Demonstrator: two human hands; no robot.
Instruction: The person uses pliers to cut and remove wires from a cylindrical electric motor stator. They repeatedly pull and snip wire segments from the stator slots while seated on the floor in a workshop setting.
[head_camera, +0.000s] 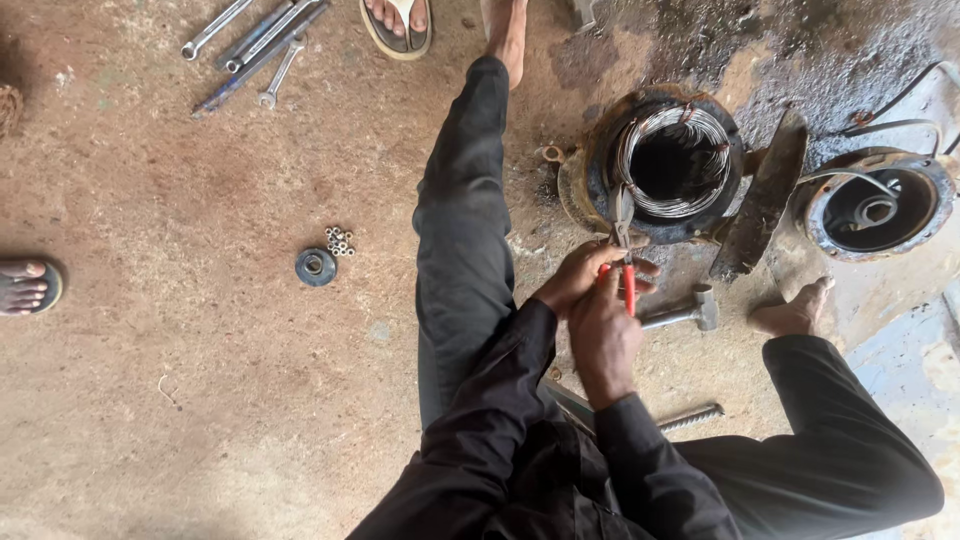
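Several loose items on the dirt floor, listed left to right.

Far-left edge: a sandalled foot (25, 285) of another person. Top-left corner: a cluster of wrenches (255, 45). Left of centre: a round washer-like disc (316, 266) just beside a small heap of nuts (341, 241).

Centre: left hand (580, 275) and right hand (603, 335), both closed around red-handled pliers (626, 260), nose at the coil rim.

Right of centre: motor stator (672, 160) with copper winding; probably heavy housing, stiff springy wire, best gripped at the wire ends. Hammer (685, 315) near the hands. Top-right: end cover (878, 205).
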